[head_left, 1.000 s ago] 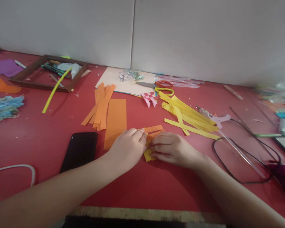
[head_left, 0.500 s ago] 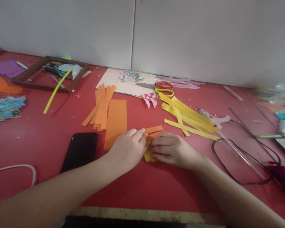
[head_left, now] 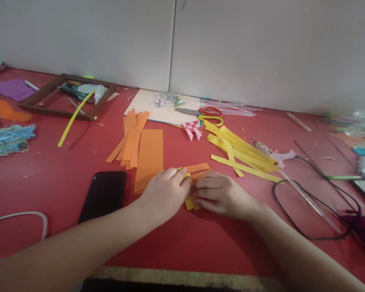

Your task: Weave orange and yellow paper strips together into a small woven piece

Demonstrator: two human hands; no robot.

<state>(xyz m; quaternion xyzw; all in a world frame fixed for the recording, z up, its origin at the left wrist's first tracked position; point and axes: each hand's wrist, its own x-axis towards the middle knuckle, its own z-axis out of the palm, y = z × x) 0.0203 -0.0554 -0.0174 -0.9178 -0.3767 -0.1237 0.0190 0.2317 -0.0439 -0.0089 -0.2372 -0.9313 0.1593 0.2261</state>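
Between my two hands lie orange paper strips (head_left: 197, 167) and yellow paper strips (head_left: 189, 202), crossing each other low over the red table. My left hand (head_left: 167, 190) has its fingers bent and closed on the strips from the left. From the right, my right hand (head_left: 220, 192) pinches the same strips with curled fingers. The fingers cover most of the place where the strips cross. An orange paper sheet (head_left: 150, 158) lies partly under my left hand. Beyond my right hand is a pile of loose yellow strips (head_left: 240, 150).
Left of the sheet are a pile of orange strips (head_left: 130, 138) and a black phone (head_left: 103, 196). Scissors (head_left: 211, 113) and a pink woven paper fish (head_left: 191, 129) lie behind. A glue gun (head_left: 280, 156) with a black cord (head_left: 295, 229) is at right, a wooden frame (head_left: 45, 108) at left.
The fingers of my left hand have shifted slightly at the strips, and a little more yellow shows beside them. My right hand stays nearly in place. The whole view has moved slightly.
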